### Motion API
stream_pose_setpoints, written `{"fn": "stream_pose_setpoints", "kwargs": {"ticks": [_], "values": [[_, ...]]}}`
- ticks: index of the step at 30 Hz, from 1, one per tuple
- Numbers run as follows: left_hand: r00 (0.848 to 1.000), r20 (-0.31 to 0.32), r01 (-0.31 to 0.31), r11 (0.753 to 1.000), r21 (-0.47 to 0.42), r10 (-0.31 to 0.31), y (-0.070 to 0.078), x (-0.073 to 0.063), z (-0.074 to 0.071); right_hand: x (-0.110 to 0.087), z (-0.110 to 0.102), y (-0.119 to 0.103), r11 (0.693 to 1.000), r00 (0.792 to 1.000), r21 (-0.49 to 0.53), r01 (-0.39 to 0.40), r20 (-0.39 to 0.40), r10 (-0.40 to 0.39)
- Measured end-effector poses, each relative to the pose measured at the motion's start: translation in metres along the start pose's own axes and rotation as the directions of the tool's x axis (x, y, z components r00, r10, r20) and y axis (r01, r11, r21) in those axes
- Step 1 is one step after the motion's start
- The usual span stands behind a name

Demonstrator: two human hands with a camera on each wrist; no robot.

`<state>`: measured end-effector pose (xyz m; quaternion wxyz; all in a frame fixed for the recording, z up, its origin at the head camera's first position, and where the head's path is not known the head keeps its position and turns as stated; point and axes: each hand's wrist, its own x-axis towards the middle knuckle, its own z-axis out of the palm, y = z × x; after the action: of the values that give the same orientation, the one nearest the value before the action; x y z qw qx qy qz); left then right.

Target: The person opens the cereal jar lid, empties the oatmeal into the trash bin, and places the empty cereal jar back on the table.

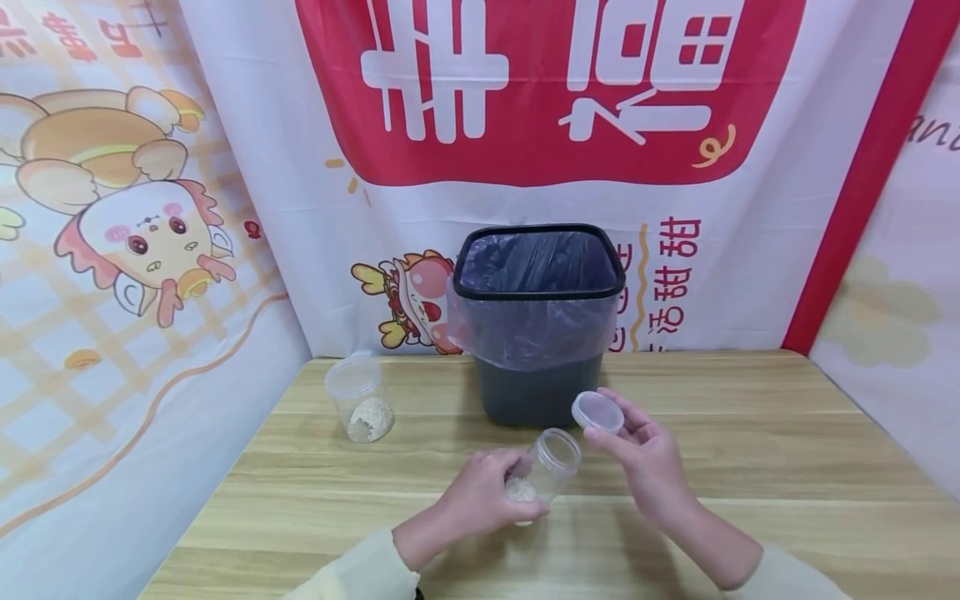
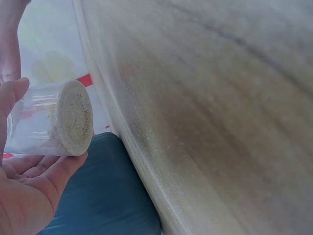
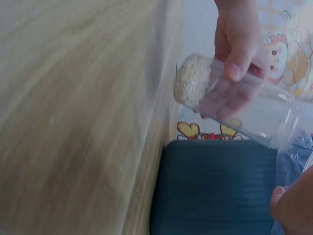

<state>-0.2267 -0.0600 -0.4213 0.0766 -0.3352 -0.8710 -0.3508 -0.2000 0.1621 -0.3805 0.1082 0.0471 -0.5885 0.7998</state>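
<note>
My left hand grips a clear plastic jar round its side, tilted to the right, its mouth uncovered. Pale grains that look like rice lie in the bottom of it. In the left wrist view the jar's base faces the camera, just off the tabletop. My right hand pinches a round clear lid by its edge, to the right of the jar's mouth and apart from it. At the table's back left stands a second clear jar with pale grains inside.
Behind the hands a dark bin with a black rim and a translucent bag liner stands on the wooden table. Printed cloth hangs behind the table and on both sides.
</note>
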Motion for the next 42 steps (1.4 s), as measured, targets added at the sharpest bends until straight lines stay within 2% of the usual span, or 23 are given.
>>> {"fn": "stream_pose_setpoints", "kwargs": {"ticks": [7, 10, 16, 22, 27, 31, 35, 42], "values": [[0.999, 0.027, 0.021, 1.000, -0.017, -0.021, -0.001, 0.000, 0.000, 0.012, -0.013, -0.007, 0.996, 1.000, -0.084, 0.013, -0.021, -0.015], [0.999, 0.033, 0.024, 1.000, -0.020, -0.023, -0.002, 0.001, 0.001, 0.018, -0.021, -0.009, 0.986, 0.999, -0.167, 0.023, -0.025, -0.027], [0.999, 0.038, 0.015, 1.000, -0.016, -0.014, -0.003, 0.002, 0.002, 0.031, -0.037, -0.013, 0.939, 0.998, -0.340, 0.039, -0.023, -0.050], [0.999, 0.047, 0.023, 0.999, -0.027, -0.022, -0.003, 0.002, 0.003, 0.045, -0.052, -0.016, 0.875, 0.998, -0.482, 0.040, -0.014, -0.053], [0.997, 0.051, 0.056, 0.997, -0.045, -0.054, -0.003, 0.001, 0.004, 0.054, -0.063, -0.021, 0.795, 0.999, -0.605, 0.044, 0.047, -0.019], [0.995, 0.056, 0.081, 0.995, -0.055, -0.078, -0.005, 0.001, 0.005, 0.060, -0.070, -0.025, 0.701, 0.994, -0.708, 0.091, 0.113, -0.014], [0.995, 0.058, 0.088, 0.995, -0.051, -0.085, -0.006, 0.002, 0.005, 0.066, -0.074, -0.028, 0.595, 0.991, -0.796, 0.114, 0.135, -0.010], [0.991, 0.075, 0.115, 0.992, -0.050, -0.111, -0.006, 0.001, 0.006, 0.080, -0.082, -0.029, 0.451, 0.988, -0.882, 0.140, 0.156, -0.002]]}}
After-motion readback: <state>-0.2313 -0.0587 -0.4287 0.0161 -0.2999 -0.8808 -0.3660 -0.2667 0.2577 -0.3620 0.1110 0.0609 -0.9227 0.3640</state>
